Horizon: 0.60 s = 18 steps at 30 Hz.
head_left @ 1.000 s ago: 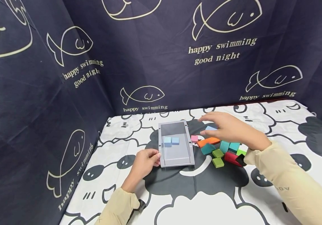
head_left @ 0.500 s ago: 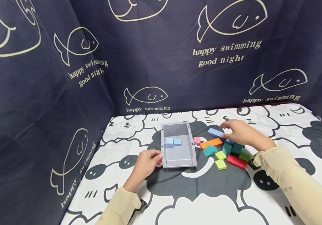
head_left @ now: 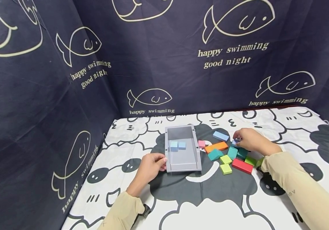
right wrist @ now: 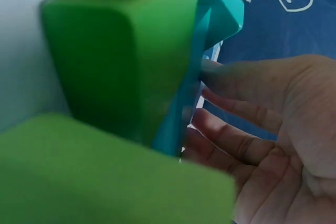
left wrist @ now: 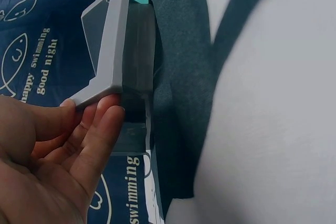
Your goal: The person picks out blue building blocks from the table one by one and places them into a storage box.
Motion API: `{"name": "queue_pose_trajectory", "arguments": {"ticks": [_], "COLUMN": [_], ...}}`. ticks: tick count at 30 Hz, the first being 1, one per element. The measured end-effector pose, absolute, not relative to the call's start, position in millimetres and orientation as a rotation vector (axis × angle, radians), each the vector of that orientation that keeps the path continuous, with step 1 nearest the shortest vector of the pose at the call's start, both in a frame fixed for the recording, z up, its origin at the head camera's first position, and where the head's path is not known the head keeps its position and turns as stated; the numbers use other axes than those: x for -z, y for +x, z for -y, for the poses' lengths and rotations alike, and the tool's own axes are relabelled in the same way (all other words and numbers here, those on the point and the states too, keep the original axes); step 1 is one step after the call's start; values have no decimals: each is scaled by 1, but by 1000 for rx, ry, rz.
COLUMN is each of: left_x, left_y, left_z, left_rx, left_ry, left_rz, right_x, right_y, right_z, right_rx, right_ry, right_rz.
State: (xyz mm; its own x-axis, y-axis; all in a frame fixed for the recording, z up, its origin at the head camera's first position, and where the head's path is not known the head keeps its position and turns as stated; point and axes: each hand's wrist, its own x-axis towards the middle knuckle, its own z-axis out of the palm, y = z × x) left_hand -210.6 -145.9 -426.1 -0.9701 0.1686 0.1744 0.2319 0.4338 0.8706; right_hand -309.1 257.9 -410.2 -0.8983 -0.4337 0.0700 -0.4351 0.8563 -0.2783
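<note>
The left hand [head_left: 150, 167] sits at the left of the tabletop [head_left: 210, 204], which has a black and white sheep cloth on it. Its fingers [left wrist: 100, 129] are bent round the near left corner of the grey plastic tray [head_left: 194, 150] and hold it, just as they did a second ago. The tray has not moved. Two small light blue cubes [head_left: 177, 145] lie side by side inside the tray, touching each other.

Just right of the tray is a little pink block [head_left: 201, 143]. Next to it lies a flat orange block [head_left: 216, 146], and behind that a long light blue block [head_left: 220, 136]. A second ago the right hand was over this long blue block; now the block lies bare on the cloth.

In front of these sit the teal blocks [head_left: 232, 152], two light green blocks [head_left: 225, 164] and a flat red block [head_left: 242, 166].

The right hand [head_left: 250, 142] has slid to the right and come down low, behind the teal blocks. Its fingertips [head_left: 238, 139] pinch a small light blue block [head_left: 235, 141] at the far side of the pile. In the right wrist view the fingers [right wrist: 236, 114] curl close beside a teal block and a big green block [right wrist: 126, 66].
</note>
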Motion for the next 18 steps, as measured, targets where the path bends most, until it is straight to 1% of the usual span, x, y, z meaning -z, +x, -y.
{"name": "queue_pose_trajectory", "arguments": {"ticks": [9, 18], "left_x": [425, 426], "left_y": [-210, -210], "left_z": [145, 146], "left_rx": [1589, 1593], "left_ry": [-362, -366], "left_rz": [2613, 2618], "right_x": [415, 416], "right_y": [-312, -311], "right_z": [-255, -254], "right_rx": [-508, -561], "right_ry": [593, 556], "right_rz": [3101, 3101]}}
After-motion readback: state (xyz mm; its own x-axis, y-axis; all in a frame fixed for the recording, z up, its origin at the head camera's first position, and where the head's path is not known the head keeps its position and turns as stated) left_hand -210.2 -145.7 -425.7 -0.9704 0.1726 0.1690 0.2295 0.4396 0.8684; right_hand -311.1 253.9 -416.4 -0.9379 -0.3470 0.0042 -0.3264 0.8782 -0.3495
